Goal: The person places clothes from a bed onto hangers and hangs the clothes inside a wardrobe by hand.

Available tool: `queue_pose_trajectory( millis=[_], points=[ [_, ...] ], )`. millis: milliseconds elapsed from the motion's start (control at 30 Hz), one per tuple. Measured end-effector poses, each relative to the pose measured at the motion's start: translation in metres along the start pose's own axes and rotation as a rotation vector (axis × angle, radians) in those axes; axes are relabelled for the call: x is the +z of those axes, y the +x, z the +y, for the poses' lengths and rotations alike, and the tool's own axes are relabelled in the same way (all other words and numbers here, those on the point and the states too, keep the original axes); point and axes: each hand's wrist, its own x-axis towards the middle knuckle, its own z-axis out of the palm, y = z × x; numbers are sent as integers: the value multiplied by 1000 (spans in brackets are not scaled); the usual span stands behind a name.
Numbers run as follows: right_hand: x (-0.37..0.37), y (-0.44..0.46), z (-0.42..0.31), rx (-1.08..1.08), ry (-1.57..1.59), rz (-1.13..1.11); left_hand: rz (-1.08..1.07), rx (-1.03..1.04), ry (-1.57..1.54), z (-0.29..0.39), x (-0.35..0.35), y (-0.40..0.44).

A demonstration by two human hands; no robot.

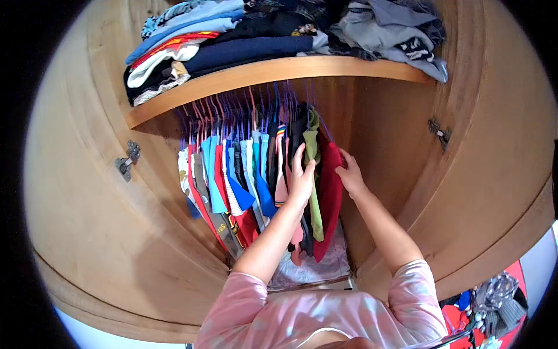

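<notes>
A dark red garment point(329, 198) hangs at the right end of a row of clothes inside the wardrobe. My right hand point(351, 174) grips its outer edge near the shoulder, thumb on the near side. Left of it hangs an olive green garment point(314, 200) on a hanger. My left hand point(301, 181) lies against the green garment and the dark clothes beside it, fingers stretched upward and thumb apart. Some of its fingertips are partly lost among the fabric. A black garment point(297, 131) hangs just left of that hand.
Several more garments point(232, 174) hang leftward on purple and pink hangers. Above runs a wooden shelf point(279, 72) stacked with folded clothes point(250, 52). Open doors with metal hinges point(440, 134) flank me. A pile of clothes point(494, 305) lies on a red surface at lower right.
</notes>
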Motion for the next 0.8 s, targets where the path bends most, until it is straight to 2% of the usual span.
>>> queue_pose_trajectory(
  millis=[33,100,133,233,400,500,600,700,800],
  points=[
    [-4,-11,-6,-5,-16,5,41,103,-1,10,2,-11],
    [-13,-30,-14,-51,-62,13,33,186,188,38,1,-34],
    [-19,-40,-15,-89,-94,18,35,154,66,33,6,-41],
    [-38,-71,-29,-121,-104,43,-143,-59,-328,28,28,-65],
    [-78,-123,-22,-28,-71,98,-436,-303,-345,-8,75,-101],
    [-105,-165,-18,47,-44,159,-610,-475,-371,-7,114,-132],
    [-135,-219,-20,154,-33,215,-789,-535,-419,-22,153,-178],
    [-162,-283,-11,142,-163,347,-978,-641,-405,2,178,-223],
    [-184,-351,-37,271,-267,411,-1152,-793,-426,27,200,-271]
  ],
)
